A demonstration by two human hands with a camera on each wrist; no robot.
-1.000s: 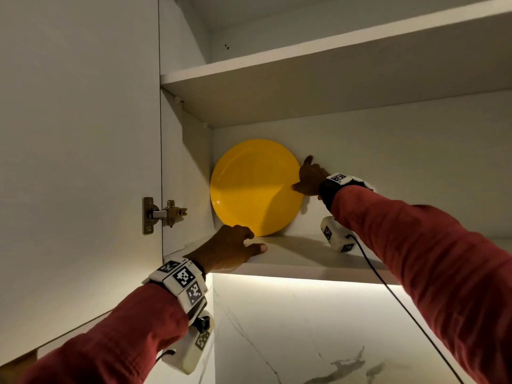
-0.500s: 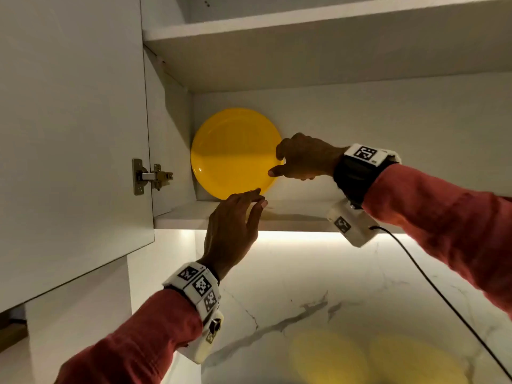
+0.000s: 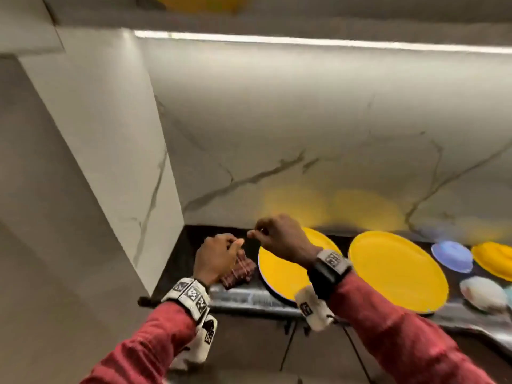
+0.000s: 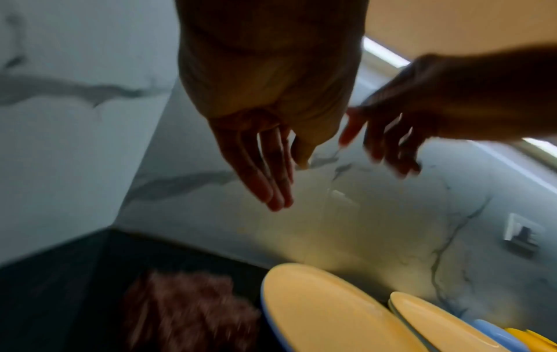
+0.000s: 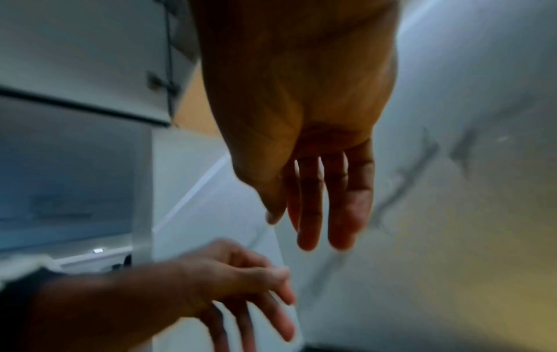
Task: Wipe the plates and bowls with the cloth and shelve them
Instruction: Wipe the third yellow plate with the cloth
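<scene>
With both hands' fingers loose and empty, the folded maroon cloth (image 3: 238,270) should be gathered before the nearest round yellow plate (image 3: 285,268) is lifted.

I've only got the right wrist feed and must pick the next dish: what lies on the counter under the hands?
Observer: A reddish cloth lies on the dark counter, directly below the left hand.
Operator: Is that hand touching it?
Observer: No. The left wrist view shows its fingers straight and above the cloth, with a gap between them.
Operator: Which dish is closest to the right hand?
Observer: A yellow plate lies flat just right of the cloth, partly beneath the right hand.
</scene>
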